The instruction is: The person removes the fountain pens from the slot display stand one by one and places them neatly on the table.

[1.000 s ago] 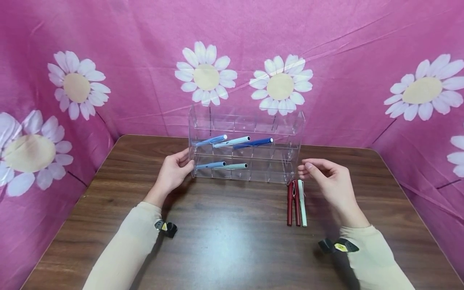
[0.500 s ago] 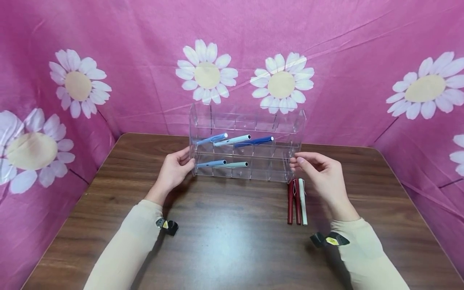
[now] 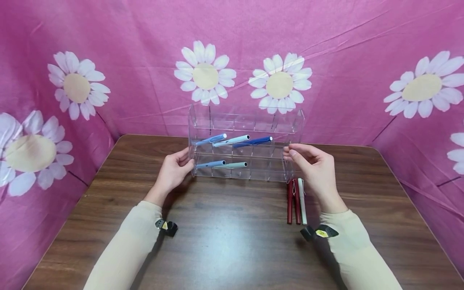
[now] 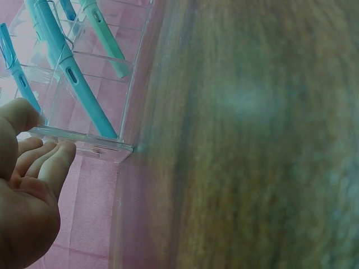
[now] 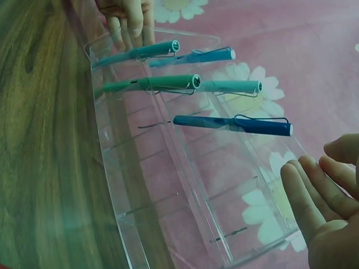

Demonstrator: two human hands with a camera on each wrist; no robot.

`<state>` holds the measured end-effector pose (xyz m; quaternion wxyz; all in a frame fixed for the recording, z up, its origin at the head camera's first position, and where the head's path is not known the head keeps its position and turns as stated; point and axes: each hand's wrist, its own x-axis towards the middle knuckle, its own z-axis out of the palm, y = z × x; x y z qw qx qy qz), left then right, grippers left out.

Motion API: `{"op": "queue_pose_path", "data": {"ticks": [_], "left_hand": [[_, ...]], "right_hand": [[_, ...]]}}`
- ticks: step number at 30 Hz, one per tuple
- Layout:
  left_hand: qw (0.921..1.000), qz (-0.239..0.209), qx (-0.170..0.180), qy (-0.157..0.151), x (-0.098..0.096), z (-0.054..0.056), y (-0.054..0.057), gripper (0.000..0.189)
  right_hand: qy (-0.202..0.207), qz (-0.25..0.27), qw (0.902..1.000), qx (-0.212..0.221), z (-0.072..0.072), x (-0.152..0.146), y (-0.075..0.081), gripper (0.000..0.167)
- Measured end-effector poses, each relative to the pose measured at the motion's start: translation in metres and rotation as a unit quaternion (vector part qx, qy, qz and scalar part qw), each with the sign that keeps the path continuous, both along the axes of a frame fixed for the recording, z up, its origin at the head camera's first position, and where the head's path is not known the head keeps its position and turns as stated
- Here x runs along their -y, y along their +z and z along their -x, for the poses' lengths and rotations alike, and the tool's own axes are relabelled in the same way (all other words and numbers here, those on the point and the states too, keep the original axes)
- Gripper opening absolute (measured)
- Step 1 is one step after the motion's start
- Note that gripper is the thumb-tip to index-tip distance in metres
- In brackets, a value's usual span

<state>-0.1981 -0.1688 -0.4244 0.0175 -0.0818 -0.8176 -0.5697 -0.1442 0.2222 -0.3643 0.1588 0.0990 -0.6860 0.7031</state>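
Nearest are the two pale sleeves [image 3: 123, 245], each with a small black device [image 3: 170, 228] at the wrist, over the brown wood-grain bench [image 3: 221, 245]. Next, just in front of the rack's right end, lie two dark red pens [image 3: 290, 203] and one pale green pen [image 3: 303, 203], side by side.

Behind them comes the clear tiered pen rack [image 3: 259, 156], upright on the bench. The left hand [image 3: 173, 169] pinches its left side wall, the thumb on one face and the fingers on the other. The right hand [image 3: 319, 173] is at the opposite end; its fingers are half bent, the thumb apart from them, and it has hold of nothing. Whether a fingertip touches the right wall, I cannot tell.

In the lower tier lean a blue pen [image 3: 211, 164] and a mint green pen [image 3: 235, 165]; higher, three more pens [image 3: 259, 141] in blues, all tilted.

The rack is probably stiff, rather light, smooth and somewhat brittle; both side walls, held low, should be the safest place to take. Tipping may let the pens slide. The pens seem light and slippery, best pinched at mid-barrel.

Farthest hangs the pink daisy-printed cloth [image 3: 145, 48].
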Motion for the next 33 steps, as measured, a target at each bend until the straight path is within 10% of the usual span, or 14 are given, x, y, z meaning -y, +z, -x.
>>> {"op": "queue_pose_path", "data": {"ticks": [33], "left_hand": [[0.9999, 0.012, 0.003, 0.006, 0.001, 0.0, 0.0, 0.052]], "right_hand": [[-0.018, -0.007, 0.9996, 0.022, 0.029, 0.032, 0.002, 0.035]]}}
